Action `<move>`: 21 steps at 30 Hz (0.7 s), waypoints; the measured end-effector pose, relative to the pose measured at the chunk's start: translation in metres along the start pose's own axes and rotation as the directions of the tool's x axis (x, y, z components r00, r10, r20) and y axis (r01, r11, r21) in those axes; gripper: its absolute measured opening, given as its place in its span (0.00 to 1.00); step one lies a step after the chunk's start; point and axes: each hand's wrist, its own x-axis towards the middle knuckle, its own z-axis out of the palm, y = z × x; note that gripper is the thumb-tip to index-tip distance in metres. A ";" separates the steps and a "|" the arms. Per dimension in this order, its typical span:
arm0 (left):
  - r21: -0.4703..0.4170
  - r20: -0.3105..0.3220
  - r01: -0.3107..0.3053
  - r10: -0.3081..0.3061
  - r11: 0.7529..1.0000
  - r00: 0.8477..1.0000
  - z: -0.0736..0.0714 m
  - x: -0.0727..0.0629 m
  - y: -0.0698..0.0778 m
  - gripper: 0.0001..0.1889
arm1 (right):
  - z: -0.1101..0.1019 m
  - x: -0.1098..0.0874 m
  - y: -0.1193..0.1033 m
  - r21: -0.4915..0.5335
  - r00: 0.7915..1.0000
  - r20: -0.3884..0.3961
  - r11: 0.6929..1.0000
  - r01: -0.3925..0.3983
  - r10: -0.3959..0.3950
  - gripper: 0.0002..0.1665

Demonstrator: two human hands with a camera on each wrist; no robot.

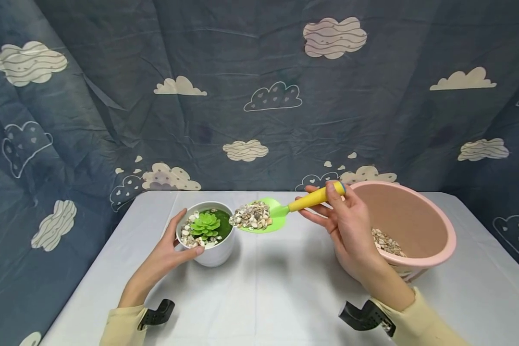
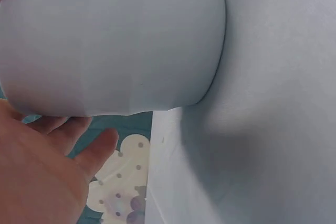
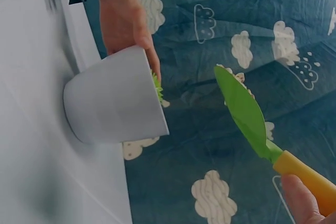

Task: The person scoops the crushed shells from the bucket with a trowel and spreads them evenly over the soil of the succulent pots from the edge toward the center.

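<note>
A white flower pot (image 1: 215, 253) stands on the table at centre left, holding a green succulent (image 1: 205, 225) with pebbles on its left and front and a bare dark green patch on the right. My left hand (image 1: 164, 259) grips the pot's rim from the left, thumb in front and fingers behind. My right hand (image 1: 350, 230) holds the yellow handle of a small garden trowel (image 1: 278, 218). Its green blade carries a heap of small pebbles (image 1: 253, 215), with the tip beside the pot's right rim. In the right wrist view the blade (image 3: 241, 108) is above rim height.
A large pink tub (image 1: 432, 230) stands right, behind my right hand, with more pebbles (image 1: 387, 241) at its bottom. The white-covered table (image 1: 255, 298) ends at a dark blue cloud-patterned curtain (image 1: 259, 129). Each wrist wears a black camera mount.
</note>
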 end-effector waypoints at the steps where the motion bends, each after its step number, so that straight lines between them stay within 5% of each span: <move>1: -0.008 0.000 -0.010 0.010 1.000 1.000 0.000 0.000 -0.001 0.54 | 0.001 0.001 0.001 -0.013 1.000 -0.002 1.000 0.004 -0.004 0.21; 21: -0.086 0.030 -0.037 0.040 0.996 0.999 0.000 0.003 -0.008 0.54 | 0.024 0.018 0.040 -0.026 0.999 -0.048 1.000 0.002 -0.004 0.19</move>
